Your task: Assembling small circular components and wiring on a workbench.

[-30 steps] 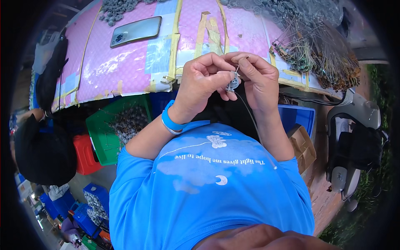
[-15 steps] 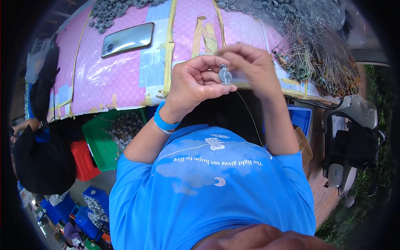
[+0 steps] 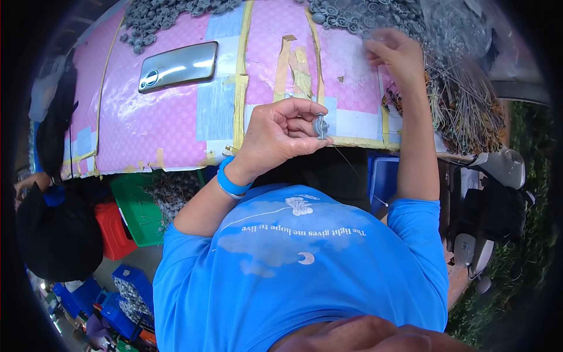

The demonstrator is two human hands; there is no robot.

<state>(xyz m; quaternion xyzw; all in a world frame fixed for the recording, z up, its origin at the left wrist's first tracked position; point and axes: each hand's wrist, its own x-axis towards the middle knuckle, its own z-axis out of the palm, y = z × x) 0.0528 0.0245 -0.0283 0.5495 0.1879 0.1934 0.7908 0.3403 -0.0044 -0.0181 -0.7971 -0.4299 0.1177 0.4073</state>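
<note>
Matt plastic-looking grey part (image 3: 319,126), 1 glossy phone (image 3: 179,66), shiny pink tabletop (image 3: 152,123)

The left hand (image 3: 280,132) pinches a grey part (image 3: 319,127) near the table (image 3: 170,129) edge. The right hand (image 3: 399,56) hovers by a grey pile (image 3: 349,17).

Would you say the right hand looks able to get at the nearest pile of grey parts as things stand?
Probably yes: the right hand appears empty beside the pile of grey parts, and nothing visible blocks its way.
</note>
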